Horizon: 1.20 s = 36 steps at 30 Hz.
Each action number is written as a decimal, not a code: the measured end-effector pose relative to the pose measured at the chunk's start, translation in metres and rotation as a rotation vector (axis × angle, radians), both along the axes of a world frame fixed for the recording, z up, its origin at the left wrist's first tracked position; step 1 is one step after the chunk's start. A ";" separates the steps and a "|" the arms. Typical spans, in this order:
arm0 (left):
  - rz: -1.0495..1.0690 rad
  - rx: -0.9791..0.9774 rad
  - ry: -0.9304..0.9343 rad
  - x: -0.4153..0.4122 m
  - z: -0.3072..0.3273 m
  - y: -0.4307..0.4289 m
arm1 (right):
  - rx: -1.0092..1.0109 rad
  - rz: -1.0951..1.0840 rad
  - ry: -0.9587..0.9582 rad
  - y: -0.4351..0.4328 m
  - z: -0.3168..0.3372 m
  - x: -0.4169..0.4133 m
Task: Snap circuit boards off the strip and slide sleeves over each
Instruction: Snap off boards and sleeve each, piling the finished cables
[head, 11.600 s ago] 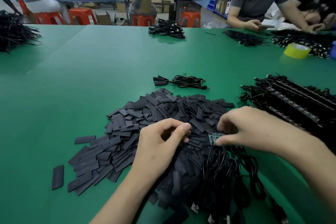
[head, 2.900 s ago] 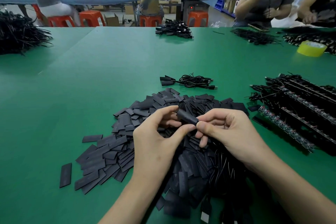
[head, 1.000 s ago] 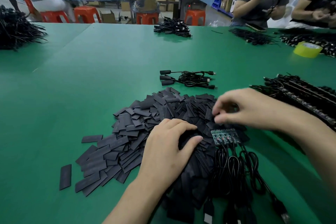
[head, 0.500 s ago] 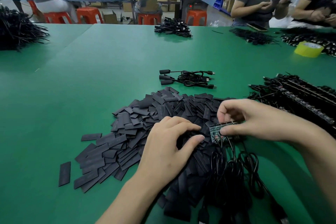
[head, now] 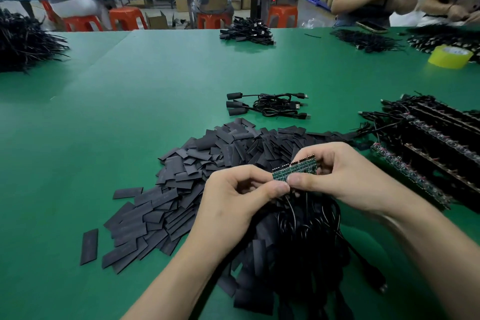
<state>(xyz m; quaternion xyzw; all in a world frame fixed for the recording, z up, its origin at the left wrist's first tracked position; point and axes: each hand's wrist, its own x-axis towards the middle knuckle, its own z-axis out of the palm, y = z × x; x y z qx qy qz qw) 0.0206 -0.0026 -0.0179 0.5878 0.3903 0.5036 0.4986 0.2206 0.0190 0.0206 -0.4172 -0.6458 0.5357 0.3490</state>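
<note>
A short green strip of circuit boards [head: 296, 169] is lifted above the table, black cables [head: 306, 228] hanging from its lower edge. My left hand [head: 233, 200] pinches the strip's left end between thumb and fingers. My right hand [head: 337, 176] pinches its right part, the thumb pressed on the front next to my left thumb. Beneath and to the left lies a big heap of flat black sleeves [head: 187, 189]. Three sleeved boards with cables [head: 267, 106] lie beyond the heap.
More board strips with cables [head: 431, 145] are stacked at the right. A yellow tape roll [head: 449, 56] and cable piles [head: 246, 34] sit on the far side of the green table [head: 130, 101]. A black bundle [head: 23, 41] lies far left. People work at the far right.
My right hand has lifted the strip off the cable pile. My left hand left the sleeve heap and took hold of the strip's left end. Both thumbs now meet on it.
</note>
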 end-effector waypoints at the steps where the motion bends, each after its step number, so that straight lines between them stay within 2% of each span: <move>1: -0.015 -0.018 -0.024 -0.001 0.001 0.000 | -0.016 -0.003 0.034 -0.001 -0.002 -0.001; 10: -0.137 -0.114 -0.172 -0.003 0.007 -0.003 | -0.136 0.039 0.292 -0.006 -0.011 -0.007; 20: -0.128 -0.193 -0.340 -0.003 0.011 -0.007 | -0.214 0.145 0.401 0.001 -0.003 0.029; 30: -0.337 -0.210 -0.546 -0.008 0.015 -0.008 | -0.236 -0.195 0.435 0.011 -0.004 0.051; 36: -0.307 -0.281 -0.595 -0.011 0.017 -0.008 | -0.309 -0.042 0.463 0.012 -0.001 0.072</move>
